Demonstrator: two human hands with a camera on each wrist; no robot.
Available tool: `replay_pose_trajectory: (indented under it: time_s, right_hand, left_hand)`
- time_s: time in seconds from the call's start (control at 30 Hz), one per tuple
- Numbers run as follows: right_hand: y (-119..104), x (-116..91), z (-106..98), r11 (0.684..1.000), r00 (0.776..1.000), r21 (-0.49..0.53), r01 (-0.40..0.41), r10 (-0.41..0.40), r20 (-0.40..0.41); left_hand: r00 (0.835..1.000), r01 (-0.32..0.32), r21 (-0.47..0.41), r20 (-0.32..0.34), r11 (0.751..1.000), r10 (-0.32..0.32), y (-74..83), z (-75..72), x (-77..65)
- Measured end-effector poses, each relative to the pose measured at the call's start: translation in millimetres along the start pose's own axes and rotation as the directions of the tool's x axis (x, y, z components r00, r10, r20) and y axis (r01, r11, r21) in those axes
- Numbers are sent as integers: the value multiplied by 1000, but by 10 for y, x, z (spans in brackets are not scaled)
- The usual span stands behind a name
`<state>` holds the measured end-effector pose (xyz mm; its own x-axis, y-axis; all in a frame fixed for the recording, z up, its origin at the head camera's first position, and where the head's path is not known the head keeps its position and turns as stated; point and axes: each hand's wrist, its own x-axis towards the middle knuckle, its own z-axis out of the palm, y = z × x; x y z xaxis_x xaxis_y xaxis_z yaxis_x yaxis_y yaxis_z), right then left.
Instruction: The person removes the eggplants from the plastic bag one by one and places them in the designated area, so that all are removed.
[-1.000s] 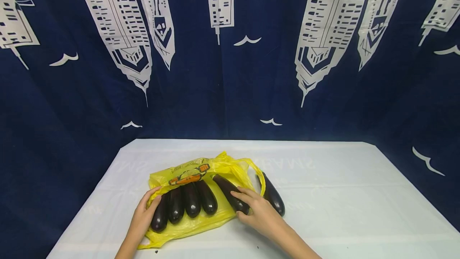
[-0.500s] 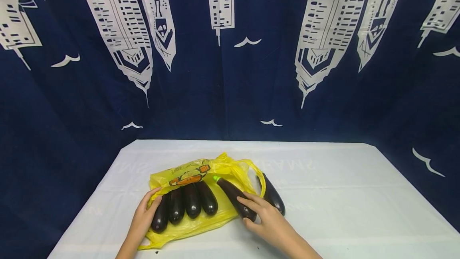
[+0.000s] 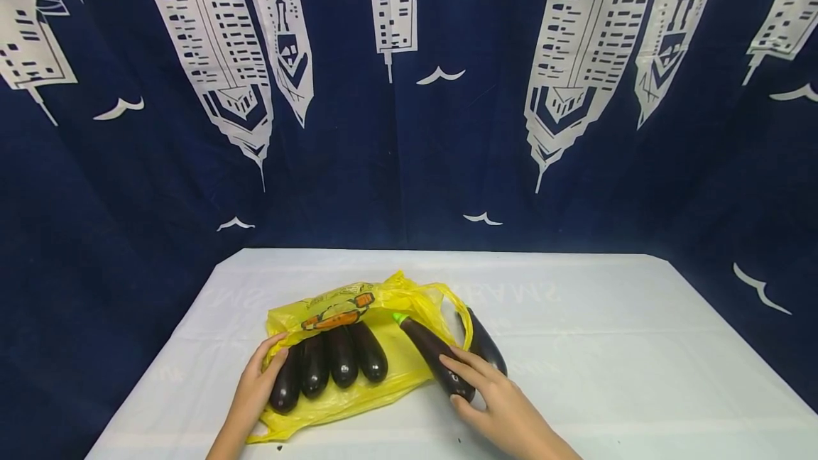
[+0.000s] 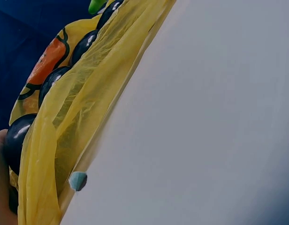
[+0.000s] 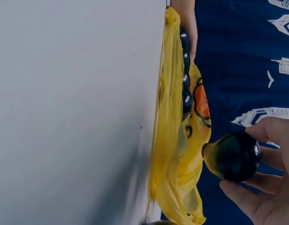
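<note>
A yellow plastic bag (image 3: 345, 410) lies on its side with its mouth facing me. Several dark eggplants (image 3: 341, 357) sit side by side in it, rounded ends outward. At the bag's left edge my left hand (image 3: 257, 378) holds the plastic, thumb beside the leftmost eggplant (image 3: 285, 383). Between thumb and fingers my right hand (image 3: 498, 403) grips another eggplant (image 3: 424, 346) near its rounded end; its green stem tip points back toward the bag mouth. The right wrist view shows this eggplant (image 5: 236, 157) held up off the table.
One more eggplant (image 3: 487, 346) lies on the table right of the bag, partly behind the bag's handle loop (image 3: 461, 311) and my right hand. A white cloth covers the table (image 3: 607, 346). Behind hangs a dark blue curtain (image 3: 460, 162) with white buildings.
My right hand has drawn its eggplant to the right and toward me, partly out of the bag mouth, and the green stem now shows. The left hand and the bag stay put.
</note>
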<state>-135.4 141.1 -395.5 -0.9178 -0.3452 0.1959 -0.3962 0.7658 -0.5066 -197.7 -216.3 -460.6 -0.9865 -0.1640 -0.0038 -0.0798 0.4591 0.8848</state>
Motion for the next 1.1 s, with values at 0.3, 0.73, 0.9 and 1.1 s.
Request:
replay_pose_trajectory:
  time_s: [0.3,0.73,0.9,1.1]
  right_hand:
    - [17,-82,-83,999,991,-23,-24,21,-129]
    - [170,-63,-231,995,955,-104,3,-34,-296]
    - [250,-49,-278,996,944,-91,3,-33,-328]
    - [323,-22,-288,1000,941,-28,2,-11,-340]
  left_hand:
    - [1000,2,-1,4,1000,-2,10,-3,-1]
    - [1000,8,-9,2,1000,-8,10,7,-1]
    - [1000,17,-7,2,1000,-17,3,13,-4]
    - [1000,20,-2,9,1000,-20,12,-6,-16]
